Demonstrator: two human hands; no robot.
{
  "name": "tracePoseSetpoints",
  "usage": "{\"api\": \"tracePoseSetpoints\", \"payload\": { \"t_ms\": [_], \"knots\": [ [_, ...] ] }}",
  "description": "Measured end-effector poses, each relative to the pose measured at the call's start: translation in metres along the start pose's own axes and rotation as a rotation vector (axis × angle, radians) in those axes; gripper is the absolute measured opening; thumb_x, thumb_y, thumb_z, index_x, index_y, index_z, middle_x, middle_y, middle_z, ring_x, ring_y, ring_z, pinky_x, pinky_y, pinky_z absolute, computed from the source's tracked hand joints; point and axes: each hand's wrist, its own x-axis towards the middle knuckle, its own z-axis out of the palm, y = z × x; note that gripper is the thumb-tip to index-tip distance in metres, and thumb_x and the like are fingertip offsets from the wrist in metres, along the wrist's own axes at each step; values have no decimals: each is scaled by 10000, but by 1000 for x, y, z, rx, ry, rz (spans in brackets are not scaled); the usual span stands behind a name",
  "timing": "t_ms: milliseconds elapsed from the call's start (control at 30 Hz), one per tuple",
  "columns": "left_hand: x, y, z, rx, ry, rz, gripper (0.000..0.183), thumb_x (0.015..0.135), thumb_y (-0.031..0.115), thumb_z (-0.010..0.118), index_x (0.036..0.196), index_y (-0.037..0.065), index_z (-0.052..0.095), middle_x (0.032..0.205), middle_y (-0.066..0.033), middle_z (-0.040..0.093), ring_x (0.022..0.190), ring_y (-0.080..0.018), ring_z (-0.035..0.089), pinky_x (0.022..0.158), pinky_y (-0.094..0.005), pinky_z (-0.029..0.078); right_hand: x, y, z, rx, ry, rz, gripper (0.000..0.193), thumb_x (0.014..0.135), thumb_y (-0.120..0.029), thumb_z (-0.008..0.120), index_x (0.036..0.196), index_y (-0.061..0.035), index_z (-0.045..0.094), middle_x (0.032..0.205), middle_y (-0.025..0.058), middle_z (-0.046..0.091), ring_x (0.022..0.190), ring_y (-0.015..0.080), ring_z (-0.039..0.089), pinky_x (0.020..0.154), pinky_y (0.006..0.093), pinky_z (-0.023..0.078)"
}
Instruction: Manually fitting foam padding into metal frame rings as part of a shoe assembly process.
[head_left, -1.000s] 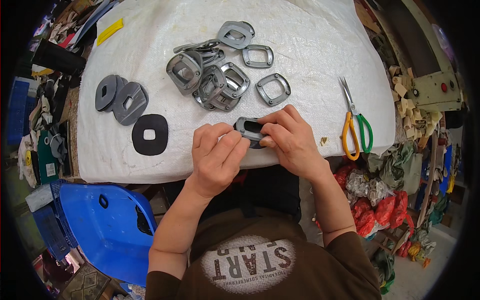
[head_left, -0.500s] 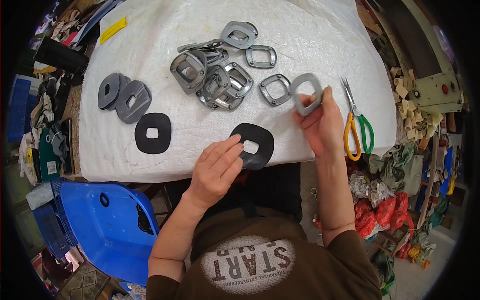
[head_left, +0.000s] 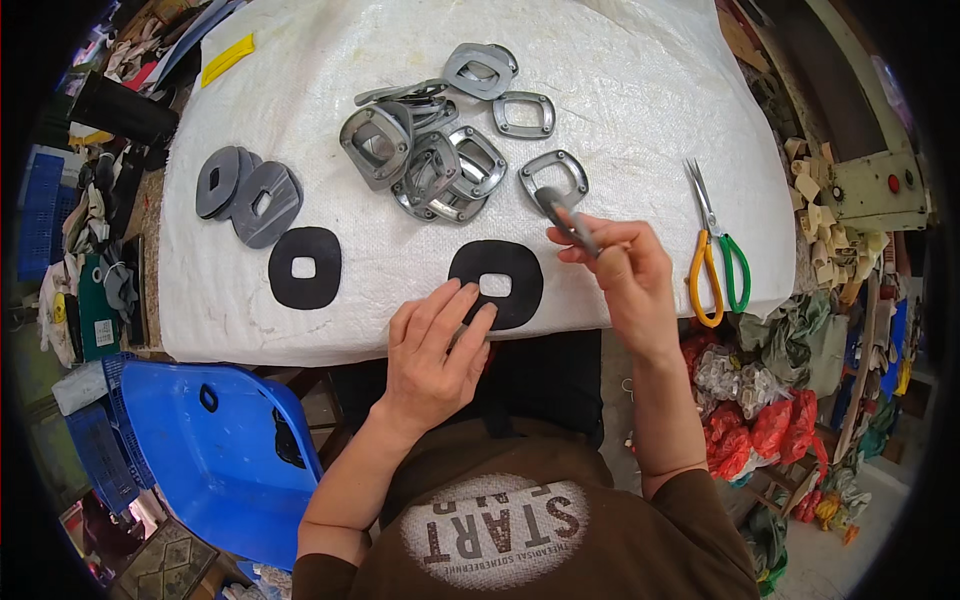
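A black rounded-square pad (head_left: 518,262) with a square hole lies near the table's front edge. My left hand (head_left: 435,335) rests its outstretched fingertips on the pad's lower left, by the hole. Above and right of the pad, my right hand (head_left: 630,280) grips a grey metal frame (head_left: 568,222), turned nearly edge-on and slightly blurred. Just beyond it lies another frame (head_left: 555,180) with small studs at its corners. A second black pad (head_left: 305,268) lies flat to the left.
A pile of grey frames (head_left: 425,160) covers the table's middle. Grey holed pads (head_left: 265,203) overlap at left. Scissors (head_left: 712,245) with orange and green handles lie at right. A yellow strip (head_left: 228,60) is at the far left. Below the table stands a blue tub (head_left: 215,450).
My right hand has brought the metal frame down and left, turning it from face-on to edge-on. The black pad under my left hand has shifted slightly away from the table edge.
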Motion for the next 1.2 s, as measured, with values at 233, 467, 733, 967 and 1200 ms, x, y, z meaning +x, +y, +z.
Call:
{"api": "tracePoseSetpoints", "payload": {
  "t_ms": [233, 467, 733, 967, 1200],
  "knots": [
    [7, -12, -19, 29, 28, -23, 295, 684, 104, 630, 975, 58, 635, 1085, -60, 580, 1067, -255, 506, 858, -373, 346, -10, 4, 16, -229, -7, -169, 506, 672, -76, 760, 1096, 14, 499, 1201, 174, 523, 1040, 234, 562, 839, 329, 484],
    [-2, -13, -7, 45, 55, -52, 272, 658, 58, 633, 929, 53, 643, 1074, -60, 593, 1038, -248, 522, 845, -371, 354, -4, 12, 23, -674, -247, -506, 543, 604, -40, 752, 1083, -62, 496, 1171, 159, 545, 1072, 348, 515, 870, 398, 430],
    [0, -16, -5, 39, 97, -66, 318, 652, 12, 608, 970, 14, 588, 1074, -91, 593, 994, -267, 546, 841, -382, 368, 3, 14, 26, -755, -304, -509, 589, 562, -14, 755, 1076, -86, 477, 1189, 112, 546, 1034, 334, 501, 850, 398, 428],
    [1, -15, -2, -32, 145, -126, 499, 619, -50, 591, 1098, 1, 462, 1100, -105, 592, 1011, -284, 536, 844, -389, 361, 5, 15, 27, -732, -291, -504, 613, 561, -6, 753, 1095, -93, 465, 1177, 105, 554, 1001, 327, 508, 815, 379, 443],
    [2, -15, -3, 13, 96, -115, 494, 630, -33, 596, 1105, 11, 469, 1106, -112, 593, 1017, -283, 535, 842, -396, 353, 7, 15, 27, -754, -288, -476, 610, 561, -10, 754, 1095, -86, 469, 1166, 105, 560, 984, 329, 513, 807, 377, 448]
  ]
}}
